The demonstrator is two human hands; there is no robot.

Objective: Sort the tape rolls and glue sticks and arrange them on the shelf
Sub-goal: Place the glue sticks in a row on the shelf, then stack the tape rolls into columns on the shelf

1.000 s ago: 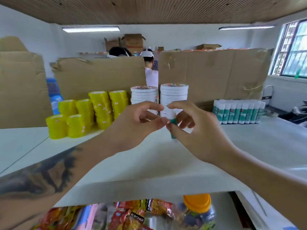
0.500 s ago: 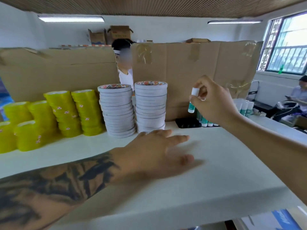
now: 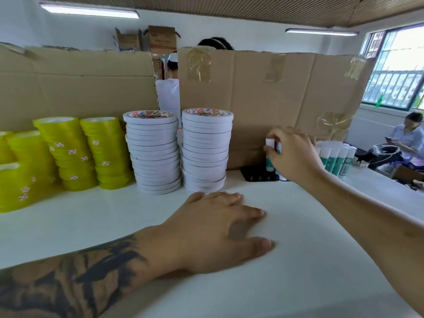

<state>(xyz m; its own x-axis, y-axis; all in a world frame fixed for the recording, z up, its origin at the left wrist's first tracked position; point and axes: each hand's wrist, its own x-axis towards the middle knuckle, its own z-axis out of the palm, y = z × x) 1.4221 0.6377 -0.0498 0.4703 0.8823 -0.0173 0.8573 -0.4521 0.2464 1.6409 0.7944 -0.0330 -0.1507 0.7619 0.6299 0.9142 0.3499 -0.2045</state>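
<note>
Placing step: right hand (image 3: 294, 154) fingers pinch a glue stick (image 3: 270, 157) upright over the black tray (image 3: 258, 176), right of centre frame, left hand (image 3: 215, 228) flat, holding nothing, on the shelf (image 3: 298, 260); next, seat it beside the row.

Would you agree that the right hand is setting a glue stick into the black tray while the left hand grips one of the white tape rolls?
Not quite. In the head view the left hand grips nothing; it rests flat on the white shelf. The right hand does hold the glue stick at the black tray.
</note>
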